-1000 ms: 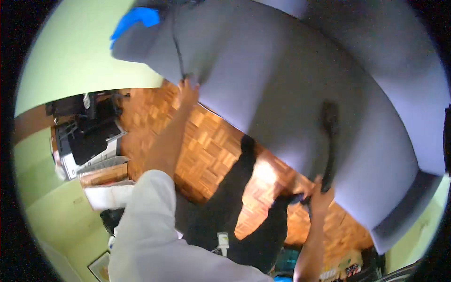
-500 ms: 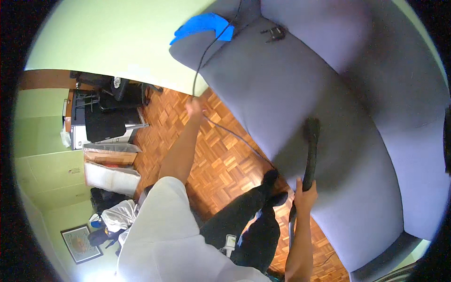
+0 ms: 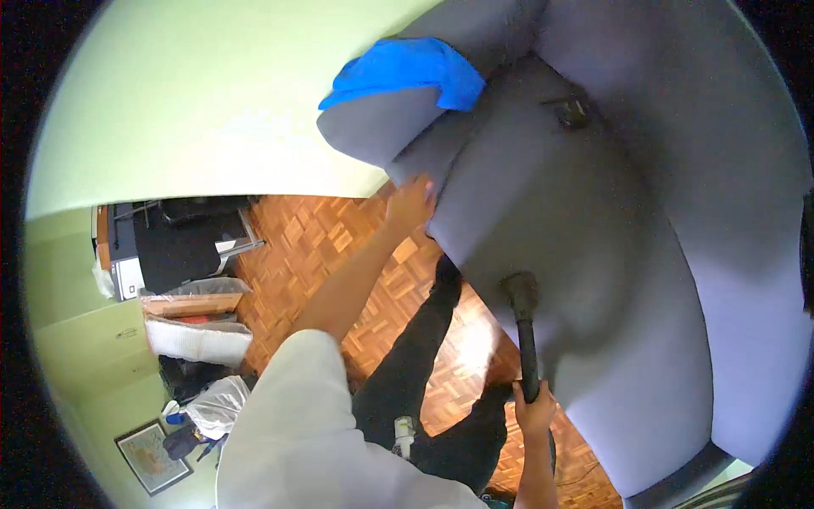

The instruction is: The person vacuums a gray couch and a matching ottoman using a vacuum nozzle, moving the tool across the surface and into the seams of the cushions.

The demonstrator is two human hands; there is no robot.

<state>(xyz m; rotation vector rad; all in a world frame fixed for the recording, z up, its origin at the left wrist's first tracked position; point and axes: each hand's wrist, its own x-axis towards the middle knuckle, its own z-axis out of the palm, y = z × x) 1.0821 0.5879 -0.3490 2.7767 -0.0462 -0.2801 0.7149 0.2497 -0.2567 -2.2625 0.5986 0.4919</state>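
My right hand (image 3: 534, 411) is closed round the dark tube of a vacuum cleaner brush attachment (image 3: 527, 356). The brush head (image 3: 521, 293) rests on the grey sofa seat (image 3: 610, 339) near its front edge. Farther off, my left hand (image 3: 413, 202) is at the front edge of the seat, beside the sofa's armrest. Its fingers are curled, and a thin dark cord (image 3: 452, 170) runs up from it across the seat, faint against the fabric. A blue cloth (image 3: 407, 68) is draped over that armrest.
A small black object (image 3: 572, 113) lies at the back of the seat. Parquet flooring (image 3: 314, 246) lies below my left arm. On the left are a black chair (image 3: 174, 242), wrapped flat panels (image 3: 199, 339), bagged items (image 3: 219, 407) and a framed picture (image 3: 153, 458).
My left hand has moved right to the sofa edge with the cord. My right hand has drawn the brush head toward me and left along the seat. The view has shifted too.
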